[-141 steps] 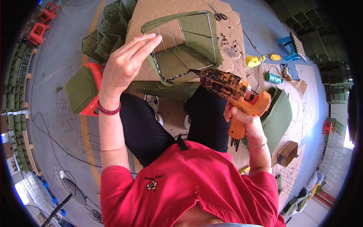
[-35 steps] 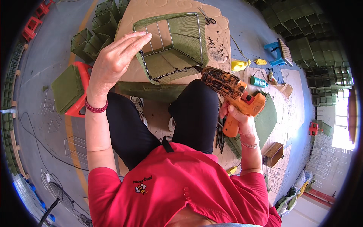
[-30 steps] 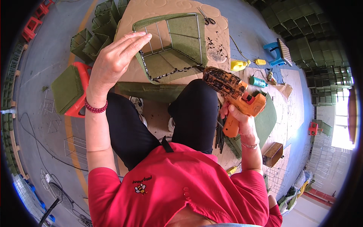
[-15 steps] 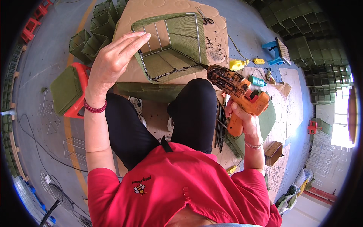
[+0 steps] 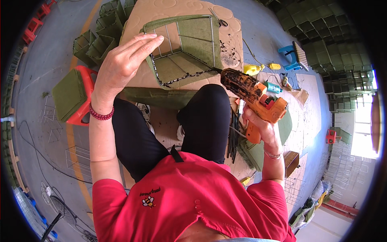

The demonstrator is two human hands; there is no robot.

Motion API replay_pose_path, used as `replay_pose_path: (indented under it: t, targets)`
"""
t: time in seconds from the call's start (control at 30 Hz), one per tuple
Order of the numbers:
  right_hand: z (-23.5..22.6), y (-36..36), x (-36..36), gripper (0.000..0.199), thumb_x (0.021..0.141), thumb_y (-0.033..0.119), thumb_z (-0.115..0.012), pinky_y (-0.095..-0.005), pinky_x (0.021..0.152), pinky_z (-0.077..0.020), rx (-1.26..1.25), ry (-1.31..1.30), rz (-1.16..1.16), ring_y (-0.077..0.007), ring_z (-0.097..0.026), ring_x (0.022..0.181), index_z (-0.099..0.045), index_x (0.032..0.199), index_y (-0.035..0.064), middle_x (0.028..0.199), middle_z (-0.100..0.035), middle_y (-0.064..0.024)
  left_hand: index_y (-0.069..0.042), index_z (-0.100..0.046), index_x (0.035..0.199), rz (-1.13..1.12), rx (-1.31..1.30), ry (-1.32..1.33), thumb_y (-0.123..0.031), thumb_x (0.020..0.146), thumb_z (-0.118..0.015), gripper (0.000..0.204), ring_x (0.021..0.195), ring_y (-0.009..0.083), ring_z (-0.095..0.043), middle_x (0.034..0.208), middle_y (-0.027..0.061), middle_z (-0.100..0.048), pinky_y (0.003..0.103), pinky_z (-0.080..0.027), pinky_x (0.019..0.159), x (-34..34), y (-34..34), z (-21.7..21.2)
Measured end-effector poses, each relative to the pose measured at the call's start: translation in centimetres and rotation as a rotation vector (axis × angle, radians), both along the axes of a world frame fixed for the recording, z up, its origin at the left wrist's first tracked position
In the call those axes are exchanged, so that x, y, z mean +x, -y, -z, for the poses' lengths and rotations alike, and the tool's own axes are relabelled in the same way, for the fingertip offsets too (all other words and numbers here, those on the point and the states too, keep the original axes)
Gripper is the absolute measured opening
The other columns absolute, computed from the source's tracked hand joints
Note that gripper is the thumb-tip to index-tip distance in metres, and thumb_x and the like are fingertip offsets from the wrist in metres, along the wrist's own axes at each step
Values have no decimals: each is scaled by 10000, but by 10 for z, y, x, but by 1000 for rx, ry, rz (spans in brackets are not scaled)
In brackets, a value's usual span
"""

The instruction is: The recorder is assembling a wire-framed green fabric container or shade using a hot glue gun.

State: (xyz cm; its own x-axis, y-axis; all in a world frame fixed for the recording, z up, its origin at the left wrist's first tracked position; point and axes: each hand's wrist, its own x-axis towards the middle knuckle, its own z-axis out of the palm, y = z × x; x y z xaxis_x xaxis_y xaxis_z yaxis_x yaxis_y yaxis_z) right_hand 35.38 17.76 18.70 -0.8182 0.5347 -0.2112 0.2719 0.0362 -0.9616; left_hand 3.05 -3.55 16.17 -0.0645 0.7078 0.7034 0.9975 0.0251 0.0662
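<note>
In front of me a green mesh basket (image 5: 197, 34) with a wire frame lies on its side, its open mouth toward me. Dark glue dabs line the near rim. My left hand (image 5: 125, 62) is at the basket's left edge, fingers together and pinching the mesh; the thumb is mostly hidden. An orange hot glue gun (image 5: 272, 108), its front crusted with black glue, fills the grip of my right hand (image 5: 260, 125). The gun's nozzle reaches the basket's near right corner.
Cardboard (image 5: 177, 7) covers the work surface, with scissors (image 5: 221, 22) at its far right. Left stands a red stool (image 5: 82, 115) bearing green mesh panels (image 5: 70, 97). A yellow bottle (image 5: 252, 69) lies right, near dark glue sticks (image 5: 234, 137). Cords cross the floor.
The glue gun and my right hand have shifted very slightly right and down. My left hand's fingertips have edged a little to the right along the basket.
</note>
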Motion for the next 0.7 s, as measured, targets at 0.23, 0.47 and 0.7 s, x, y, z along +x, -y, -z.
replay_pose_path:
  t: [0.23, 0.47, 0.7]
  targets:
    - [-2, -2, -1, 170, 920, 96, -694, -248, 670, -460, -24, -19, -27, -90, -555, 745, -600, 1045, 32, 877, -590, 0, -56, -631, 1267, -14, 5, -27, 129, 745, -599, 554, 1048, 263, -676, 1118, 107, -694, 363, -570, 959, -2, 1, 2]
    - [0, -5, 2, 198, 915, 123, -713, -254, 679, -469, 17, 33, -40, -93, -556, 748, -608, 1052, 27, 885, -601, -1, -56, -633, 1263, -12, 14, -25, 118, 750, -600, 543, 1048, 267, -675, 1113, 110, -694, 363, -574, 945, -2, 1, 1]
    - [-3, -7, -3, 192, 911, 126, -722, -257, 666, -476, 30, -7, -38, -93, -568, 749, -623, 1034, 19, 875, -614, -7, -32, -643, 1231, -5, 2, -9, 125, 765, -611, 493, 1057, 284, -675, 1130, 120, -694, 374, -578, 924, 0, 2, 0]
